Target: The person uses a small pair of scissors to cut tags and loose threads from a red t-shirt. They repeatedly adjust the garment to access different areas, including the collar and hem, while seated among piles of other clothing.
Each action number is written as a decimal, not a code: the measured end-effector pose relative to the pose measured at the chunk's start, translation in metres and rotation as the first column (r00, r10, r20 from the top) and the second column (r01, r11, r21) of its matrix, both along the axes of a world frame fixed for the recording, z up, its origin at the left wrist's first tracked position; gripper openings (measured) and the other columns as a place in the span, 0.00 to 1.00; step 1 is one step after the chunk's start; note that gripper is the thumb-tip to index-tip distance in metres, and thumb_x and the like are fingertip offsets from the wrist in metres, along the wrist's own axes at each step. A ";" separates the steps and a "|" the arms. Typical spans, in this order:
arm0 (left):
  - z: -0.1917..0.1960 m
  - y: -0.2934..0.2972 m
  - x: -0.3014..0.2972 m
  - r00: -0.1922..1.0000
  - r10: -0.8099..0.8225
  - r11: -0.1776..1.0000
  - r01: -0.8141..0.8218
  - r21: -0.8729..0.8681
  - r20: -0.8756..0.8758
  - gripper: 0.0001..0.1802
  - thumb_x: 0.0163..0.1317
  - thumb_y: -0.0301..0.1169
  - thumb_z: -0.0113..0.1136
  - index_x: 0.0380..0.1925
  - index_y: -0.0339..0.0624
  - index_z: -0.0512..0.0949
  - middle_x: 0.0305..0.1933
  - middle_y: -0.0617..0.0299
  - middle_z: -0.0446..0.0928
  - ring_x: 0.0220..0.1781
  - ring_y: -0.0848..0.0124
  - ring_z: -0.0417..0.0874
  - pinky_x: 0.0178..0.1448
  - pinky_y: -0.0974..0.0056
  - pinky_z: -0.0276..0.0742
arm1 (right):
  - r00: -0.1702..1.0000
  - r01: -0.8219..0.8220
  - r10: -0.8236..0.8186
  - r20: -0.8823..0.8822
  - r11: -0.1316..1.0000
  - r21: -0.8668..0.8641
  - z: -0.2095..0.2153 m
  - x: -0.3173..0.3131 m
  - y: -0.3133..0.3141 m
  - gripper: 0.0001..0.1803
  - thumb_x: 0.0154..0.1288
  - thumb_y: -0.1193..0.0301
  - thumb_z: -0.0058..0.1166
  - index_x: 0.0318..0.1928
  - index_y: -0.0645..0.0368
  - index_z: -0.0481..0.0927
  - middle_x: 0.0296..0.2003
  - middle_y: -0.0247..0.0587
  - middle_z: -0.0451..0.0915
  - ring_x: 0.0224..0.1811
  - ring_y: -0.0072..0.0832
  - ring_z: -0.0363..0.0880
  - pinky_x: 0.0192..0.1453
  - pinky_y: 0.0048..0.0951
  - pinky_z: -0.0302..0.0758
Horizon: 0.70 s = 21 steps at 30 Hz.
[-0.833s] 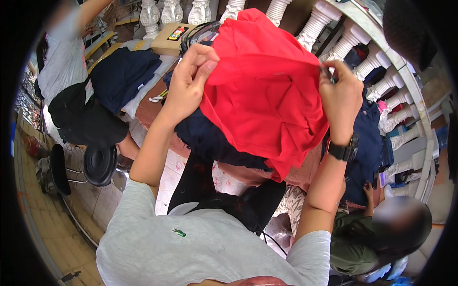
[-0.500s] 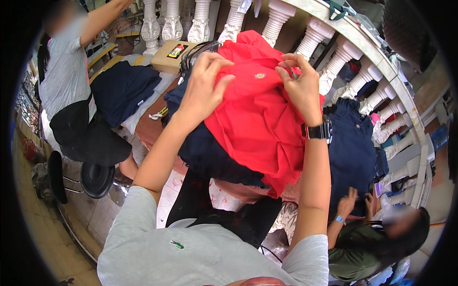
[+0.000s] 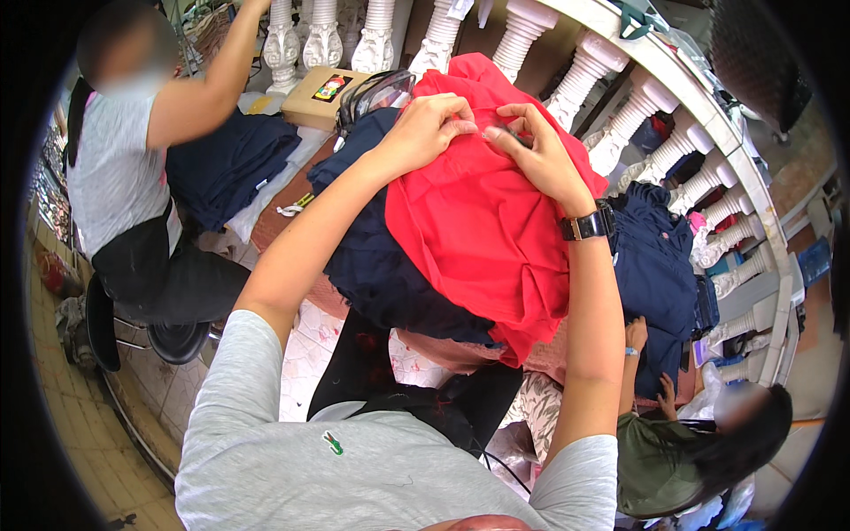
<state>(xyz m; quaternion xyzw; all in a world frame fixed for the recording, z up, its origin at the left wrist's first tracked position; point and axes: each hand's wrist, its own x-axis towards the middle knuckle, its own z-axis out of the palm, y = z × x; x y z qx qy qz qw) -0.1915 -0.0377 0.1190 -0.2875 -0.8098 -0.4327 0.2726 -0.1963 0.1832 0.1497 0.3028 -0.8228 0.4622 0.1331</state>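
Note:
A red garment (image 3: pixel 482 239) lies spread and rumpled over a pile of navy garments (image 3: pixel 390 288) in front of me. My left hand (image 3: pixel 431 131) is closed on the red cloth, thumb and fingers pinching it beside a small sewn-on label. Just to the right, my right hand (image 3: pixel 540 155) is closed round a small dark metal tool (image 3: pixel 522 139), mostly hidden by the fingers; its kind cannot be made out. The right thumb and index finger reach to the label, close to the left fingertips.
A cardboard box (image 3: pixel 310 99) and a clear bag with dark cords (image 3: pixel 376 96) stand behind on the left. White balusters (image 3: pixel 589 66) line the back. A person (image 3: pixel 124 177) sits left by navy clothes (image 3: pixel 226 168); another (image 3: pixel 668 460) handles navy garments (image 3: pixel 655 265) at right.
Both hands have come together over the label, my left moving right and my right moving left. The red cloth has bunched there. The left person's arm has shifted; the right person's hands have spread apart.

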 end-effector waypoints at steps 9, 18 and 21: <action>-0.002 -0.001 -0.002 0.980 -0.140 0.980 0.118 0.159 0.139 0.08 0.75 0.29 0.53 0.41 0.34 0.76 0.38 0.61 0.85 0.38 0.76 0.81 0.46 0.67 0.79 | 0.982 0.077 -0.007 -0.190 0.930 0.361 0.015 0.016 -0.006 0.11 0.69 0.65 0.63 0.45 0.59 0.82 0.38 0.32 0.85 0.40 0.23 0.79 0.47 0.28 0.74; -0.001 -0.001 -0.003 0.979 -0.157 0.977 0.135 0.164 0.131 0.08 0.75 0.28 0.53 0.39 0.35 0.76 0.37 0.62 0.83 0.37 0.77 0.79 0.46 0.67 0.78 | 0.972 0.171 -0.086 -0.219 0.900 0.401 0.017 0.017 -0.014 0.12 0.64 0.58 0.63 0.42 0.51 0.84 0.35 0.37 0.85 0.40 0.36 0.84 0.44 0.37 0.77; 0.003 -0.005 0.011 0.980 -0.141 0.972 0.110 0.209 0.139 0.08 0.75 0.28 0.53 0.38 0.35 0.76 0.35 0.64 0.81 0.36 0.77 0.79 0.46 0.68 0.78 | 0.996 0.047 -0.032 -0.078 0.979 0.199 0.011 0.003 -0.004 0.12 0.65 0.60 0.65 0.41 0.54 0.83 0.33 0.35 0.84 0.35 0.29 0.82 0.42 0.31 0.75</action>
